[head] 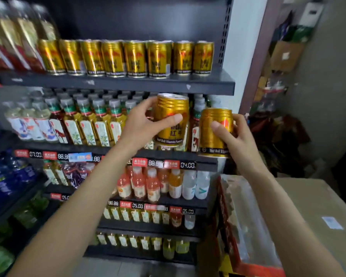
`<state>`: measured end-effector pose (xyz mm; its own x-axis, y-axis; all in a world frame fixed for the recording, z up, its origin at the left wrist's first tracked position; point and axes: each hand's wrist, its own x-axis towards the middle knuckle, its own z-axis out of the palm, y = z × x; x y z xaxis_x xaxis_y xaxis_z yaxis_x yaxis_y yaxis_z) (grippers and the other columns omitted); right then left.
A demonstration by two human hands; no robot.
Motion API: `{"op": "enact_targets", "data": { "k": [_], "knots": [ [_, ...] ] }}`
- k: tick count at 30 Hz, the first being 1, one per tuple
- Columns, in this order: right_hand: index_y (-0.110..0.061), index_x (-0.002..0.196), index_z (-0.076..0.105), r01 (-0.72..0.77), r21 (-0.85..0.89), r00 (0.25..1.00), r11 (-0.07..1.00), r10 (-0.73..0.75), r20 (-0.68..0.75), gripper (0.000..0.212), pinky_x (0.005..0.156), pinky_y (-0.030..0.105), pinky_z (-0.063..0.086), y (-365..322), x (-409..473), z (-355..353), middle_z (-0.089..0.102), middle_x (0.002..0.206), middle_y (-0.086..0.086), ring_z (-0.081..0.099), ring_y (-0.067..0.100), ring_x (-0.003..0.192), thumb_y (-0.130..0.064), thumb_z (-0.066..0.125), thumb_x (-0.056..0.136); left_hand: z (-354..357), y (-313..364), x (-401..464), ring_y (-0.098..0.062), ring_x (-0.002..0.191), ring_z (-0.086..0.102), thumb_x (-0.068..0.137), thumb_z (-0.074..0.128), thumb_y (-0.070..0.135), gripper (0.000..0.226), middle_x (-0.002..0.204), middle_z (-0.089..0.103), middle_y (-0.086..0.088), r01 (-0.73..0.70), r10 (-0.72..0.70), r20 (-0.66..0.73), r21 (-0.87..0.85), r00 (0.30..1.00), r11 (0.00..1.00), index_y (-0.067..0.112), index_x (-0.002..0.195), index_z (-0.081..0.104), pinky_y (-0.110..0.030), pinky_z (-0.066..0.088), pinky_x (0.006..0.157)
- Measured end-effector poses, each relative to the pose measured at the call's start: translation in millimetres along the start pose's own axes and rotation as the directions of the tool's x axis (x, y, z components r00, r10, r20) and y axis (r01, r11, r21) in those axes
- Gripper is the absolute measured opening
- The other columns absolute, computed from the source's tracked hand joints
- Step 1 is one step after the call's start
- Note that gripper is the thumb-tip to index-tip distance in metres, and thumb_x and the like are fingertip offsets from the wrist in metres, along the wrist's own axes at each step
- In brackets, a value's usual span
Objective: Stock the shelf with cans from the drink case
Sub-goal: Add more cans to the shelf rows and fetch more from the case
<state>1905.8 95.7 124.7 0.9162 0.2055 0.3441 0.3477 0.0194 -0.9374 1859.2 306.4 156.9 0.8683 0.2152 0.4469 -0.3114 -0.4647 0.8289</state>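
My left hand (142, 124) grips a gold drink can (171, 110) upright, in front of the second shelf. My right hand (235, 140) holds a second gold can (215, 136) a little lower and to the right. Both cans hang below the dark top shelf (208, 83), where a row of several matching gold cans (126, 57) stands along the front edge. The red drink case (242, 226), wrapped in clear film, sits at the lower right beside the shelf unit.
Tall bottles (14, 37) stand left of the can row. Lower shelves hold tea bottles (84, 120), juice bottles (154, 186) and price tags (164, 163). A brown carton (318, 206) lies right of the case. Boxes and clutter (282, 56) fill the corner.
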Motion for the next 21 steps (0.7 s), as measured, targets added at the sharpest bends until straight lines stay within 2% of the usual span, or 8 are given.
{"op": "enact_targets", "data": {
  "k": [3,6,8,11,15,18,20,21],
  "knots": [
    [-0.018,0.120,0.046,0.047,0.016,0.998,0.999,-0.048,0.037,0.056,0.065,0.019,0.053,-22.3,46.8,-19.2,0.064,0.101,-0.002,0.068,0.004,0.080,-0.047,0.065,0.076,7.5,31.1,44.5,0.004,0.098,0.057,0.061,0.078,0.057,0.048,0.103,0.062,0.021,-0.027,0.029,-0.044,0.038,0.999,0.999,0.040,0.101,0.056,-0.022,0.047,0.089],
    [-0.019,0.120,0.046,0.123,-0.006,0.991,0.992,-0.122,0.055,0.061,0.078,0.031,0.056,-43.7,93.3,-30.9,0.063,0.110,0.001,0.067,0.013,0.094,-0.053,0.068,0.075,15.2,49.2,89.8,-0.005,0.102,0.059,0.067,0.075,0.054,0.052,0.108,0.064,0.014,-0.079,0.100,-0.161,0.130,0.982,0.988,0.031,0.110,0.058,-0.030,0.048,0.091],
    [-0.022,0.117,0.045,0.171,-0.020,0.984,0.985,-0.170,0.048,0.053,0.085,0.038,0.055,-53.2,122.3,-34.0,0.062,0.110,-0.001,0.066,0.015,0.098,-0.050,0.067,0.078,21.4,55.7,115.8,-0.010,0.102,0.059,0.069,0.073,0.056,0.058,0.110,0.063,0.009,-0.090,0.145,-0.218,0.244,0.965,0.966,0.023,0.114,0.057,-0.025,0.047,0.086],
    [-0.026,0.114,0.043,0.237,-0.059,0.971,0.970,-0.237,0.008,0.049,0.090,0.040,0.054,-62.3,158.4,-34.5,0.059,0.105,-0.010,0.063,0.012,0.099,-0.051,0.067,0.079,27.9,59.0,147.5,-0.007,0.093,0.052,0.073,0.073,0.049,0.053,0.105,0.057,0.009,-0.109,0.212,-0.215,0.412,0.953,0.905,0.022,0.114,0.054,-0.017,0.038,0.069],
    [-0.025,0.117,0.039,0.289,-0.134,0.957,0.948,-0.291,0.002,0.053,0.090,0.038,0.053,-63.6,192.7,-29.8,0.055,0.099,-0.016,0.060,0.006,0.096,-0.048,0.068,0.079,27.7,58.5,180.1,-0.011,0.097,0.053,0.070,0.074,0.048,0.057,0.113,0.060,0.004,-0.146,0.270,-0.121,0.600,0.955,0.787,0.020,0.116,0.054,-0.024,0.037,0.078],
    [-0.023,0.120,0.038,0.293,-0.170,0.955,0.941,-0.297,0.006,0.058,0.089,0.036,0.053,-57.5,210.7,-23.9,0.058,0.108,-0.007,0.060,0.011,0.099,-0.045,0.071,0.078,25.1,54.1,198.5,-0.019,0.106,0.056,0.071,0.071,0.053,0.059,0.118,0.063,0.001,-0.155,0.255,-0.024,0.737,0.967,0.658,0.021,0.118,0.055,-0.026,0.036,0.084],
    [-0.020,0.124,0.037,0.293,-0.183,0.955,0.938,-0.298,0.000,0.063,0.089,0.034,0.053,-52.8,218.8,-18.2,0.057,0.117,-0.001,0.059,0.014,0.102,-0.041,0.073,0.077,22.9,48.6,207.1,-0.024,0.119,0.050,0.074,0.069,0.054,0.064,0.129,0.058,-0.001,-0.139,0.218,0.001,0.774,0.976,0.618,0.022,0.126,0.052,-0.035,0.033,0.103],
    [-0.019,0.124,0.036,0.297,-0.196,0.953,0.935,-0.303,-0.001,0.065,0.089,0.034,0.053,-50.6,222.5,-15.1,0.057,0.117,0.000,0.059,0.014,0.102,-0.040,0.074,0.076,21.7,45.4,210.4,-0.025,0.126,0.045,0.076,0.067,0.055,0.067,0.135,0.054,-0.002,-0.121,0.190,0.002,0.778,0.982,0.616,0.022,0.131,0.049,-0.042,0.024,0.112]
  ]
}}
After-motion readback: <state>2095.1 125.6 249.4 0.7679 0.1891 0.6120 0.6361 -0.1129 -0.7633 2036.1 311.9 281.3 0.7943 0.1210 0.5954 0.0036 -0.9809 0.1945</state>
